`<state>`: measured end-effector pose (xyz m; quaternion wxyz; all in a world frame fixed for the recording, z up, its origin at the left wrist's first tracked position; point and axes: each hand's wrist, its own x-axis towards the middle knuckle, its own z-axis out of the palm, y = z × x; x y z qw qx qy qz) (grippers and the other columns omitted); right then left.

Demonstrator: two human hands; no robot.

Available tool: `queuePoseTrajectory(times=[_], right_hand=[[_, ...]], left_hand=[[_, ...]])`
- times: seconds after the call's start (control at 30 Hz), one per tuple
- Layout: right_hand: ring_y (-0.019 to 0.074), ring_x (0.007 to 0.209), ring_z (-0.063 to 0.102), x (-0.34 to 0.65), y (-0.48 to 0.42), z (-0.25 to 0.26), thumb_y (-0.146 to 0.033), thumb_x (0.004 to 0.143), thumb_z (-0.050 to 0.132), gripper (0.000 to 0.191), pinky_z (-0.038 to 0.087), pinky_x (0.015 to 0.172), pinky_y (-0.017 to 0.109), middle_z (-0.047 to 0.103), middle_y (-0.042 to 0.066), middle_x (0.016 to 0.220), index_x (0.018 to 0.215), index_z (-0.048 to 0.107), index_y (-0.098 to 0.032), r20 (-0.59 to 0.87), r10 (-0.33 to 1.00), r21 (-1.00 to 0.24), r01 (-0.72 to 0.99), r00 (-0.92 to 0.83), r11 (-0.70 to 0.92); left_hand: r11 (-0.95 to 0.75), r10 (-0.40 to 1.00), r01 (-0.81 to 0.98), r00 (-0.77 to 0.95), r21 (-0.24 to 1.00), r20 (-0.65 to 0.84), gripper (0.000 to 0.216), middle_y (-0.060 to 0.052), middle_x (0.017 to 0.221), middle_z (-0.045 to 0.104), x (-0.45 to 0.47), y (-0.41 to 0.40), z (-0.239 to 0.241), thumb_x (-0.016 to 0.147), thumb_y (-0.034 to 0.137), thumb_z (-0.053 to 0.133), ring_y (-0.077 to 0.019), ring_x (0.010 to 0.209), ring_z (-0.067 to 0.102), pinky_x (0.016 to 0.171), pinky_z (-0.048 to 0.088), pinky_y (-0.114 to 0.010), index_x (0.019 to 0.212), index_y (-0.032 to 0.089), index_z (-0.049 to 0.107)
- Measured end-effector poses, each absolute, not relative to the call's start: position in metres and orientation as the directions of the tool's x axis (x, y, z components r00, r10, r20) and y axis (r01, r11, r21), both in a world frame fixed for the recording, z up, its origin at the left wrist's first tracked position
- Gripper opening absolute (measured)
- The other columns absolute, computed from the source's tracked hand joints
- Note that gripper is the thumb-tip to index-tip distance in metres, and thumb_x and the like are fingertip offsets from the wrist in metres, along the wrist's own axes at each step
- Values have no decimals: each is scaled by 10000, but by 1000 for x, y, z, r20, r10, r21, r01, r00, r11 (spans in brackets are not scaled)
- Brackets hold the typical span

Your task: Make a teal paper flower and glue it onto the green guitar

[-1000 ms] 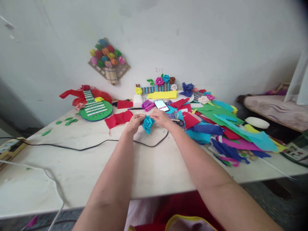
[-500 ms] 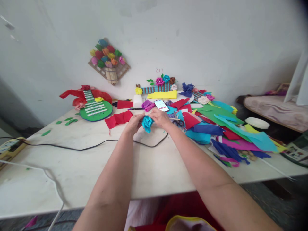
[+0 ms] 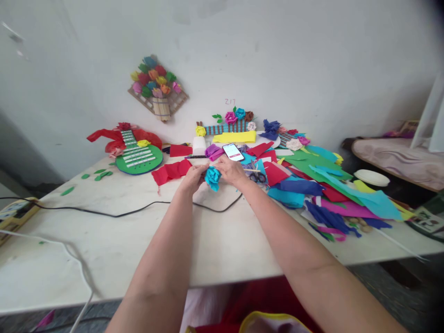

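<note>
Between my two hands is a blue crepe-paper flower (image 3: 212, 178) with ruffled petals, held just above the table's middle. My left hand (image 3: 195, 178) is closed on its left side, the fingertips partly hidden behind it. From the right, my right hand (image 3: 229, 170) pinches the flower's upper edge with bent fingers. A red crepe-paper strip (image 3: 171, 171) lies left of my left hand. Beyond my hands rests a phone (image 3: 233, 152) with its screen lit. Scissors (image 3: 257, 177) lie to the right of my right hand.
Many coloured paper sheets (image 3: 326, 185) are heaped across the table's right side. A green paper guitar (image 3: 138, 158) and cut green leaves (image 3: 103, 175) lie at left. A black cable (image 3: 118, 215) crosses the white table (image 3: 229, 240). A flower basket decoration (image 3: 161, 108) hangs on the wall.
Almost nothing differs. The view has shifted very slightly, while both hands keep their hold on the blue paper flower.
</note>
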<state>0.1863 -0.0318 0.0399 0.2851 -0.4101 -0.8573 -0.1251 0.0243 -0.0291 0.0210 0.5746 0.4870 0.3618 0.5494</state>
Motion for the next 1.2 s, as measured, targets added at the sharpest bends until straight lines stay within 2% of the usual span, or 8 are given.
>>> queuePoseTrajectory(times=[0.23,0.6,0.77,0.87,1.03,1.2], right_hand=[[147,787,531,185,-26,35,-304,904,383,320,337,622,236,577,61,935,937,688,-212,589,633,-35,767,-502,641],[151,862,545,193,-10,27,-185,854,474,266,413,722,242,570,61,934,1027,675,-201,619,587,-201,617,-522,760],[143,832,548,196,-3,27,-173,848,488,260,428,737,251,577,63,891,1022,680,-172,605,572,-249,550,-554,797],[143,817,564,198,-5,28,-228,859,487,263,432,731,252,620,63,902,1031,682,-185,559,610,-261,578,-562,773],[157,937,607,201,-15,34,-327,871,459,309,439,784,239,681,20,1043,1098,656,-253,441,724,-337,650,-531,682],[151,947,627,201,-21,39,-319,861,459,348,447,812,233,672,1,1089,1167,612,-257,403,754,-362,666,-519,652]], left_hand=[[-91,982,-255,139,963,130,265,-16,494,562,22,-27,19,652,332,699,-95,441,488,471,385,-227,554,118,577],[-136,972,-226,157,965,174,276,-13,501,560,19,-25,16,630,358,707,-102,441,508,468,405,-228,579,117,584],[-134,972,-227,159,964,173,279,-16,520,577,18,-26,17,578,353,745,-104,459,520,475,403,-227,588,117,595],[-130,966,-220,193,967,174,295,-20,534,588,18,-27,18,556,365,761,-105,476,525,486,401,-225,592,118,604],[-141,956,-194,229,971,184,311,-26,549,599,19,-30,22,543,385,770,-104,494,525,516,405,-231,605,119,619],[-143,949,-194,251,971,189,303,-18,556,598,20,-31,23,521,368,785,-108,516,529,551,420,-241,614,124,633]])
